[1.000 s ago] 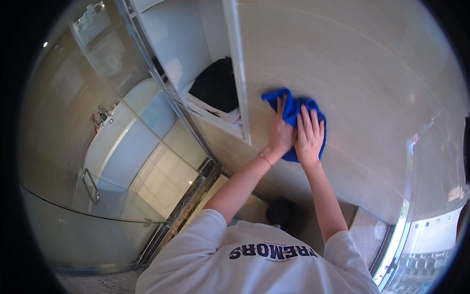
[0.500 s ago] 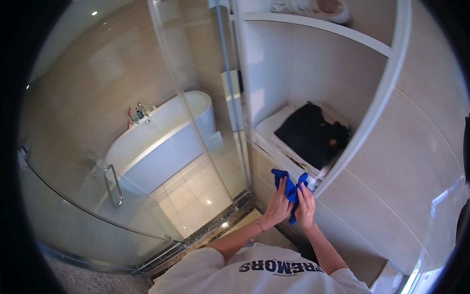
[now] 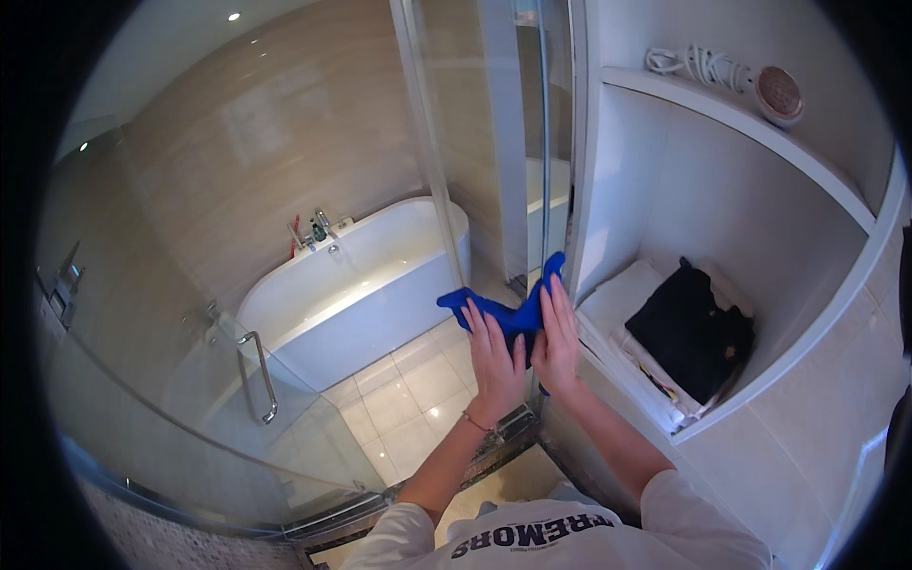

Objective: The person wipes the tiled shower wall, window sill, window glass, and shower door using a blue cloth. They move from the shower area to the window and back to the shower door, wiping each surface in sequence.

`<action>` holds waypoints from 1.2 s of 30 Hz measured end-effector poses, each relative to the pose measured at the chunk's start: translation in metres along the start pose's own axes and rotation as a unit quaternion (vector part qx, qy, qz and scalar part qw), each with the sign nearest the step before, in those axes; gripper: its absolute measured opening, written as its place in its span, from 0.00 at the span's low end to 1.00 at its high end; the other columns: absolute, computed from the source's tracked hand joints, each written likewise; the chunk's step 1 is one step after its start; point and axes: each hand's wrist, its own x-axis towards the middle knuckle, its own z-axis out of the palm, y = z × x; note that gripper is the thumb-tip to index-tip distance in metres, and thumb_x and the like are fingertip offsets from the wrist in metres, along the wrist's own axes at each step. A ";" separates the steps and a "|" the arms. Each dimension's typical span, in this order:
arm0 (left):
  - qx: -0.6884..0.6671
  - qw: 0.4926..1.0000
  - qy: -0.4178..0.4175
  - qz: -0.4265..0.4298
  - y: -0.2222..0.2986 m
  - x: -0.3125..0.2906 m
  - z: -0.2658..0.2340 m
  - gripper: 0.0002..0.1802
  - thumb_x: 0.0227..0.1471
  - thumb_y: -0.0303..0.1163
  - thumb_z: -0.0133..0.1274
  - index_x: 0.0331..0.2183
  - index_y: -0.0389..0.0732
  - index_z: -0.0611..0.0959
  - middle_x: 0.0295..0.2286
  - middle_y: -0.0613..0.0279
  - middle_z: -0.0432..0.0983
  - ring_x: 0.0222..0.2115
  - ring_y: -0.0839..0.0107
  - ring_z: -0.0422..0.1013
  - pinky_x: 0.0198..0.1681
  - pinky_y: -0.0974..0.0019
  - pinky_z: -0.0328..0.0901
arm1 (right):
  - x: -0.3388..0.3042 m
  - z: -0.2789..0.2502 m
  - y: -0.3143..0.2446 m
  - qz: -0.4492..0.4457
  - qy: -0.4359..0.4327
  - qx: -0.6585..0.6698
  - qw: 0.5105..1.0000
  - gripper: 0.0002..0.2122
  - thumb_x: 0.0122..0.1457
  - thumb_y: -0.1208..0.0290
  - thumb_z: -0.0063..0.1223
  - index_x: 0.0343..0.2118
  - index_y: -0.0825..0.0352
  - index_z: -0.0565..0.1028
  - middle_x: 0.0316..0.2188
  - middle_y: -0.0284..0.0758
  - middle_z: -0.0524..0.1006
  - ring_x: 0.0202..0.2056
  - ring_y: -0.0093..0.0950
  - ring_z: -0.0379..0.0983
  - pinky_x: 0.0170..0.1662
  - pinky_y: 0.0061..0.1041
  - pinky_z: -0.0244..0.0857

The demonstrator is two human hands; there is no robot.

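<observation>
A bright blue cloth (image 3: 514, 314) is stretched between my two hands, its ends sticking up past the fingers. My left hand (image 3: 495, 367) grips it on the left, fingers lying over the fabric and a thin bracelet at the wrist. On the right side my right hand (image 3: 558, 346) has hold of the cloth, fingers pointing upward. Both hands are held out in front of the glass panel's edge and the shower door's metal strip (image 3: 544, 142). Whether the cloth touches the glass I cannot tell.
To the right, a white-framed niche (image 3: 655, 285) holds folded black clothing (image 3: 698, 332) on white fabric. A shelf (image 3: 731, 112) above bears a coiled white cord (image 3: 708, 68) and a round device (image 3: 779, 93). Behind the glass stands a white bathtub (image 3: 361, 304); a glass door handle (image 3: 259, 375) is at left.
My hands and the cloth have moved left and up, away from the niche's front edge to the glass panel. The view has turned left, and the cloth is now spread wider.
</observation>
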 end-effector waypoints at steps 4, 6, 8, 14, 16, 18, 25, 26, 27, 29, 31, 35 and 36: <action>0.053 0.998 0.024 0.010 -0.013 0.050 -0.016 0.39 0.56 0.31 0.48 0.60 0.24 0.50 0.61 0.29 0.38 0.62 0.32 0.39 0.61 0.43 0.45 | 0.054 0.022 -0.001 0.052 -0.030 0.045 0.997 0.33 0.52 0.83 0.43 0.63 0.74 0.49 0.65 0.53 0.45 0.66 0.49 0.42 0.66 0.42 0.37; 0.066 0.998 0.019 0.014 -0.018 0.072 -0.021 0.40 0.54 0.29 0.49 0.61 0.25 0.49 0.62 0.30 0.35 0.63 0.34 0.36 0.63 0.45 0.41 | 0.073 0.027 0.011 0.047 -0.025 0.079 0.995 0.34 0.55 0.80 0.43 0.65 0.74 0.45 0.66 0.53 0.40 0.67 0.49 0.37 0.67 0.41 0.34; 0.088 0.995 0.029 0.026 -0.015 0.101 -0.022 0.40 0.54 0.30 0.50 0.61 0.26 0.49 0.62 0.31 0.37 0.63 0.36 0.37 0.63 0.45 0.42 | 0.098 0.029 0.019 0.038 0.007 0.089 0.995 0.31 0.59 0.76 0.42 0.64 0.75 0.45 0.66 0.54 0.40 0.67 0.50 0.38 0.67 0.41 0.35; 0.165 0.975 0.103 0.108 -0.007 0.214 -0.026 0.39 0.55 0.33 0.50 0.61 0.28 0.53 0.63 0.37 0.39 0.64 0.40 0.38 0.63 0.46 0.43 | 0.205 0.055 0.043 -0.068 0.092 0.064 0.991 0.31 0.60 0.73 0.44 0.64 0.75 0.47 0.66 0.53 0.44 0.66 0.51 0.39 0.66 0.44 0.35; 0.211 0.956 0.144 0.146 -0.011 0.259 -0.032 0.37 0.54 0.34 0.50 0.60 0.28 0.57 0.63 0.38 0.42 0.63 0.35 0.38 0.62 0.42 0.44 | 0.248 0.068 0.045 -0.099 0.098 0.080 0.987 0.31 0.60 0.71 0.44 0.64 0.74 0.48 0.66 0.52 0.45 0.66 0.51 0.39 0.66 0.47 0.35; 0.303 0.915 0.177 0.200 -0.005 0.303 -0.046 0.32 0.53 0.37 0.51 0.57 0.35 0.67 0.62 0.47 0.49 0.61 0.30 0.40 0.61 0.37 0.42 | 0.295 0.074 0.049 -0.146 0.140 0.024 0.979 0.27 0.61 0.67 0.43 0.63 0.68 0.56 0.65 0.51 0.49 0.65 0.51 0.43 0.64 0.53 0.36; 0.401 0.843 0.298 0.199 0.014 0.378 -0.061 0.32 0.51 0.48 0.51 0.57 0.49 0.70 0.62 0.55 0.52 0.62 0.34 0.41 0.59 0.32 0.40 | 0.390 0.059 0.054 -0.235 0.246 -0.031 0.940 0.22 0.62 0.57 0.43 0.59 0.51 0.67 0.64 0.44 0.55 0.64 0.48 0.48 0.63 0.54 0.38; 0.396 0.848 0.295 0.195 0.014 0.373 -0.058 0.32 0.51 0.48 0.51 0.57 0.49 0.70 0.62 0.54 0.52 0.62 0.34 0.41 0.59 0.32 0.41 | 0.383 0.059 0.054 -0.237 0.241 -0.037 0.940 0.21 0.61 0.59 0.45 0.59 0.50 0.67 0.64 0.44 0.56 0.64 0.48 0.49 0.63 0.54 0.39; 0.389 0.860 0.273 0.187 0.010 0.362 -0.051 0.32 0.51 0.46 0.51 0.57 0.46 0.70 0.62 0.52 0.52 0.62 0.34 0.42 0.60 0.35 0.42 | 0.367 0.062 0.054 -0.218 0.216 -0.030 0.951 0.21 0.61 0.60 0.44 0.59 0.50 0.67 0.64 0.41 0.56 0.64 0.46 0.48 0.63 0.54 0.38; 0.387 0.880 0.213 0.173 0.004 0.331 -0.037 0.31 0.51 0.41 0.49 0.56 0.40 0.70 0.62 0.50 0.52 0.60 0.32 0.45 0.60 0.36 0.43 | 0.325 0.069 0.059 -0.180 0.155 -0.020 0.971 0.22 0.60 0.63 0.45 0.59 0.50 0.67 0.65 0.39 0.54 0.65 0.44 0.48 0.64 0.53 0.35; 0.391 0.895 0.156 0.148 -0.012 0.288 -0.026 0.30 0.52 0.40 0.48 0.55 0.37 0.70 0.61 0.48 0.52 0.59 0.31 0.48 0.60 0.36 0.43 | 0.276 0.078 0.061 -0.147 0.101 -0.006 0.984 0.23 0.58 0.65 0.46 0.59 0.54 0.67 0.65 0.39 0.54 0.64 0.44 0.50 0.64 0.53 0.35; 0.394 0.904 0.094 0.137 -0.046 0.224 0.003 0.29 0.52 0.39 0.48 0.53 0.33 0.71 0.60 0.46 0.54 0.57 0.31 0.51 0.59 0.36 0.45 | 0.200 0.104 0.087 -0.126 0.074 -0.019 0.989 0.26 0.51 0.66 0.51 0.56 0.58 0.70 0.62 0.39 0.59 0.54 0.41 0.61 0.63 0.54 0.39; 0.387 0.906 0.096 0.142 -0.047 0.221 0.003 0.29 0.51 0.38 0.49 0.52 0.33 0.71 0.60 0.46 0.55 0.56 0.31 0.51 0.60 0.36 0.45 | 0.196 0.104 0.084 -0.134 0.081 -0.025 0.987 0.26 0.51 0.66 0.51 0.56 0.58 0.70 0.62 0.39 0.60 0.53 0.41 0.62 0.62 0.54 0.40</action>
